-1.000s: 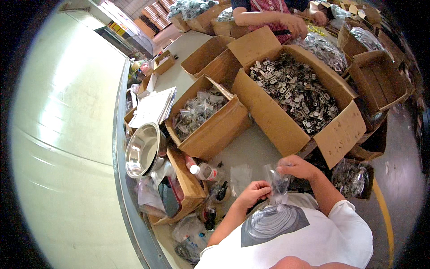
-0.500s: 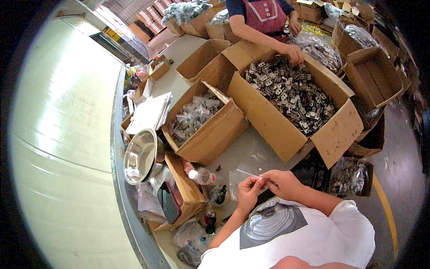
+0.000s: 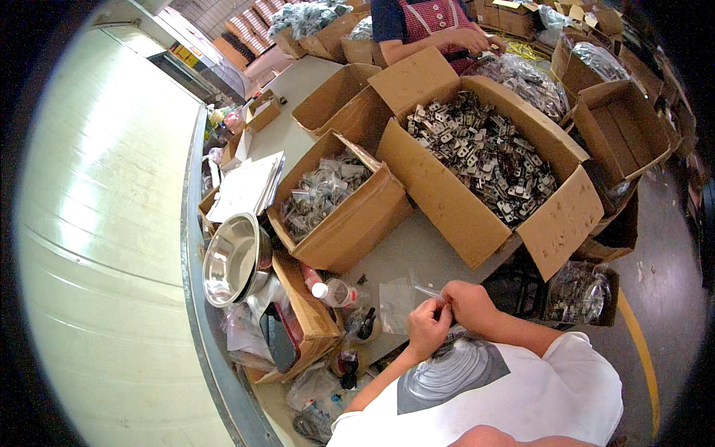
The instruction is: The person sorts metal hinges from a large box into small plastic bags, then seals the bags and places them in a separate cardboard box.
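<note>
Clear plastic bag [image 3: 428,291], hand-held, long axis slanting, free end toward upper left

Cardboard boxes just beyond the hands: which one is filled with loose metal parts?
The larger box, right of centre, two flaps folded outward. Bare metal parts fill it; the smaller box to its left holds clear bags instead.

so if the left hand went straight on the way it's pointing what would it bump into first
Most likely the right hand, whose fingers are right by the left hand's fingertips, at the clear plastic; exact depth between them is hard to judge.
</note>
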Demonstrator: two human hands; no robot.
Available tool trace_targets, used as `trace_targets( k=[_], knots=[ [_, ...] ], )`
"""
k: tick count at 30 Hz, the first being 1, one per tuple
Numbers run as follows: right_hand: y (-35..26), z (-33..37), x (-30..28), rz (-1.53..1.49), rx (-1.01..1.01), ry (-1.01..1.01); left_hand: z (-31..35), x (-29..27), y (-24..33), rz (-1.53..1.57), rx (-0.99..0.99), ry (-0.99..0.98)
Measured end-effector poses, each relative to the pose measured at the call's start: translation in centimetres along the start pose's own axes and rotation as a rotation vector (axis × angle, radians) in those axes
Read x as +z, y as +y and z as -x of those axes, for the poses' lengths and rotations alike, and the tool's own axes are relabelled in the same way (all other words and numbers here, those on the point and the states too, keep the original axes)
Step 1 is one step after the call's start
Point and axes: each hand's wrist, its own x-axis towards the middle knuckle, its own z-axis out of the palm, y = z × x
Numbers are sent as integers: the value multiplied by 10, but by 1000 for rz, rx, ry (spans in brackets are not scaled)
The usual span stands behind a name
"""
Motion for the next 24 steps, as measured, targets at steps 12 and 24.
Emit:
trace_targets(
  k=[12,24],
  knots=[
    [-7,-2,5,198,-165,-70,-13,7,-22,768,-533,233],
    [-8,-3,0,477,-323,-383,-12,15,-76,3,-272,-7]
  ],
)
